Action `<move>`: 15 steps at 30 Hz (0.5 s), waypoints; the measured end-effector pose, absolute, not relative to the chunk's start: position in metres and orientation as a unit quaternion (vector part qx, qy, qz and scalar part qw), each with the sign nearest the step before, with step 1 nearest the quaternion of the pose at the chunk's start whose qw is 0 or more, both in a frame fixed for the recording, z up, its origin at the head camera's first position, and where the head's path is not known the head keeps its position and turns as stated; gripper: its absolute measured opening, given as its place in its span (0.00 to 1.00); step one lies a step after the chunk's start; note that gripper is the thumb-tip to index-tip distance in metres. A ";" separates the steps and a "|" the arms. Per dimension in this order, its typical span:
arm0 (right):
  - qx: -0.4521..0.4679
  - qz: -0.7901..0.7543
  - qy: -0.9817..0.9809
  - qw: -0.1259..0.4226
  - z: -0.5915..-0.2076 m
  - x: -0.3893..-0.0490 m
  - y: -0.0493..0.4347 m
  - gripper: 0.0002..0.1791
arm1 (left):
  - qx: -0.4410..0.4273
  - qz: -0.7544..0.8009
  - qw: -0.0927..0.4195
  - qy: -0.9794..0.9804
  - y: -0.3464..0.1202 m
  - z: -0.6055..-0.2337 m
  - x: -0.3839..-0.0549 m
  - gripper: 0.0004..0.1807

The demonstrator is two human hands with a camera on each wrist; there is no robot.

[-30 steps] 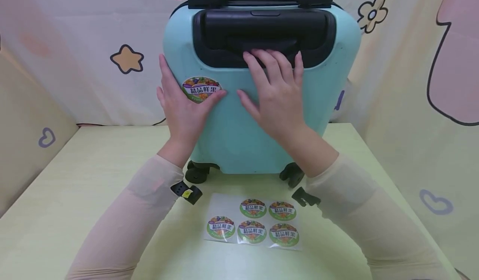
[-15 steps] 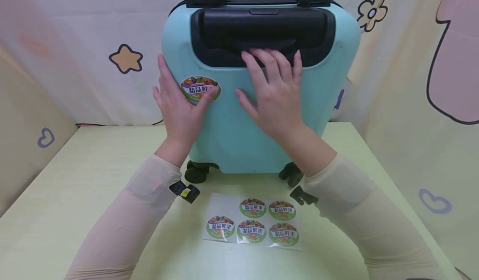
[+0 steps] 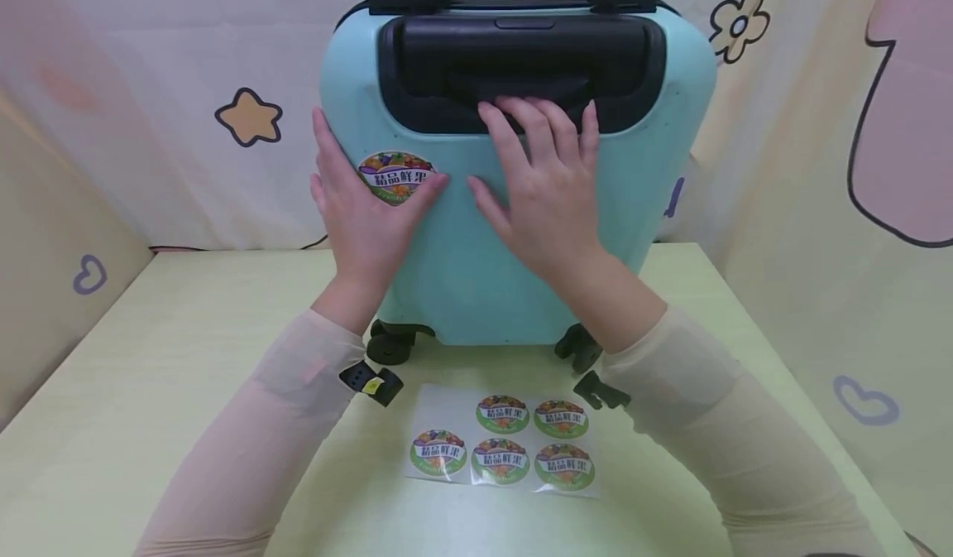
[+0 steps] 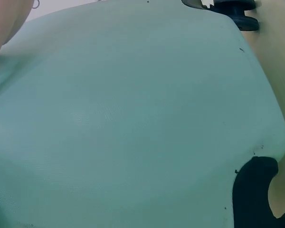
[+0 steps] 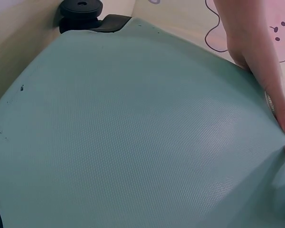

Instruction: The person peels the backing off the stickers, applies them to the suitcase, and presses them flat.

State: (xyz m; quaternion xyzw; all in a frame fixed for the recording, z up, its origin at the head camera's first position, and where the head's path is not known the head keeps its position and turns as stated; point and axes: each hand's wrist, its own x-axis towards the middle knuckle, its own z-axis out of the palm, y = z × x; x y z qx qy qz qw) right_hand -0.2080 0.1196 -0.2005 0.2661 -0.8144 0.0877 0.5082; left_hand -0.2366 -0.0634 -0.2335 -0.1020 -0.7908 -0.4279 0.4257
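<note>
A light blue suitcase (image 3: 484, 284) stands upright on the table. An oval fruit sticker (image 3: 390, 175) lies on its upper left front. My left hand (image 3: 368, 230) rests along the suitcase's left edge, its fingers extended upward and its thumb across the sticker's lower right. The thumb hides part of the sticker. My right hand (image 3: 554, 197) rests on the front, fingertips at the lower rim of the black handle recess (image 3: 432, 114), thumb spread toward the left. In the right wrist view, the left hand (image 5: 261, 61) touches the shell (image 5: 123, 123) beside the sticker's edge.
A sheet of stickers (image 3: 439, 400) lies on the pale table (image 3: 186, 391) before the suitcase, bearing several oval fruit labels. Black wheels (image 3: 390, 348) support the suitcase. A patterned curtain (image 3: 171, 110) hangs behind and at the sides.
My left thumb moved left onto the sticker, then back right to its lower right edge. My right hand stays at the handle recess. The view has shifted slightly.
</note>
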 end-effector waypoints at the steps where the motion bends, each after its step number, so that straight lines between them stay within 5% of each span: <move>1: 0.266 0.087 -0.815 0.508 -0.201 -0.208 0.119 0.30 | -0.102 -0.425 0.426 -0.792 -0.064 -0.234 -0.236 0.63; 15: 0.266 0.095 -0.812 0.511 -0.201 -0.207 0.117 0.29 | -0.124 -0.424 0.429 -0.788 -0.071 -0.237 -0.238 0.62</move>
